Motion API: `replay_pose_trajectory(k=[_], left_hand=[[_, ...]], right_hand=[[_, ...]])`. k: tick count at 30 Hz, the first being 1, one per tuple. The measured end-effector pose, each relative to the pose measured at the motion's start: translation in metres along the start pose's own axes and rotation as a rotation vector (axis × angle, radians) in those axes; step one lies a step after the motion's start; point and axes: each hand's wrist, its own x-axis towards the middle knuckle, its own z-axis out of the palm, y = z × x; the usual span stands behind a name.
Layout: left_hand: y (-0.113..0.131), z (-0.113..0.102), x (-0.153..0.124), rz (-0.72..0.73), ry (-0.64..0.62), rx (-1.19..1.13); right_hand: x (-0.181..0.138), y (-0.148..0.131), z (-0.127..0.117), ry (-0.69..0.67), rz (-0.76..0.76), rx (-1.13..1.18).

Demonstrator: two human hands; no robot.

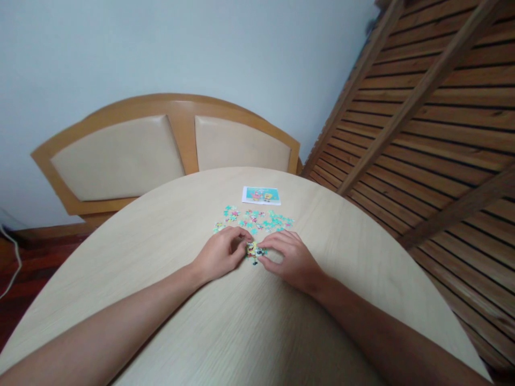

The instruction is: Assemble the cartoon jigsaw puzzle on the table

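Note:
Both hands rest on a round pale wooden table (169, 225). My left hand (221, 253) and my right hand (288, 258) meet over a small cluster of joined puzzle pieces (253, 252), yellow and dark. Fingers of both hands are curled and pinch the cluster from either side. Just beyond the hands lie several loose teal and pink puzzle pieces (257, 219), scattered in a band. Further back lies a small picture card (261, 195) showing the puzzle's image.
A wooden bench back with two beige padded panels (120, 155) stands behind the table against a pale blue wall. A slatted wooden wall (434, 128) runs along the right. A white cable (14, 262) hangs over the dark floor at the left.

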Motion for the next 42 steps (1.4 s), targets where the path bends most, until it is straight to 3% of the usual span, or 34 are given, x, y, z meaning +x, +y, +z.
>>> replay_pose_trajectory(k=[6,13,42], left_hand=[[-0.008,-0.010,0.003,0.164,-0.091,0.217],[-0.010,-0.008,0.004,0.308,-0.215,0.179],[-0.010,-0.009,0.004,0.294,-0.250,0.174]], right_hand=[[-0.001,-0.006,0.001,-0.187,-0.088,0.086],[-0.004,0.000,-0.005,-0.162,-0.032,0.024],[-0.004,-0.003,-0.010,-0.164,-0.015,0.020]])
